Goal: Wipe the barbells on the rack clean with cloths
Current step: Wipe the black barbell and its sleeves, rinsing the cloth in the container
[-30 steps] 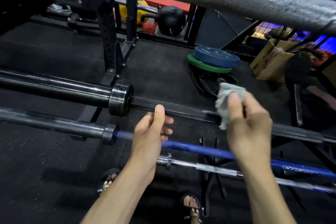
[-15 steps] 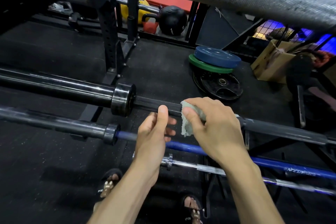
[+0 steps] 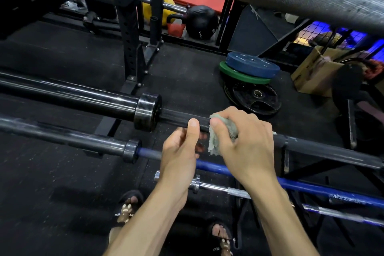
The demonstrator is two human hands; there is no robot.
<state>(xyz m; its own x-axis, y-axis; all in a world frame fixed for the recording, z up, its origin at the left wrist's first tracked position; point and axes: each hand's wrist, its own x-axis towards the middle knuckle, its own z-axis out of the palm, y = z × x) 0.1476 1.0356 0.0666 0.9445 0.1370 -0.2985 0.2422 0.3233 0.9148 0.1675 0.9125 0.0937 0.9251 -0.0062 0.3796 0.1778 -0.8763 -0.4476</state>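
The left hand (image 3: 182, 151) grips the black barbell (image 3: 178, 117) shaft just right of its collar (image 3: 145, 111). Touching it, the right hand (image 3: 245, 143) clamps a grey-green cloth (image 3: 223, 137) around the shaft; bare bar runs free rightward.

Left hand (image 3: 180, 151) grips black barbell (image 3: 178, 117); right hand (image 3: 247, 141) presses cloth (image 3: 220, 137) round shaft beside it.

A pale grey-green cloth (image 3: 223, 135) is showing against a black, cross-hatched barbell (image 3: 178, 117); a blue barbell (image 3: 301, 187) is lying below; blue plate (image 3: 252, 64) is topping green plate (image 3: 239, 77)
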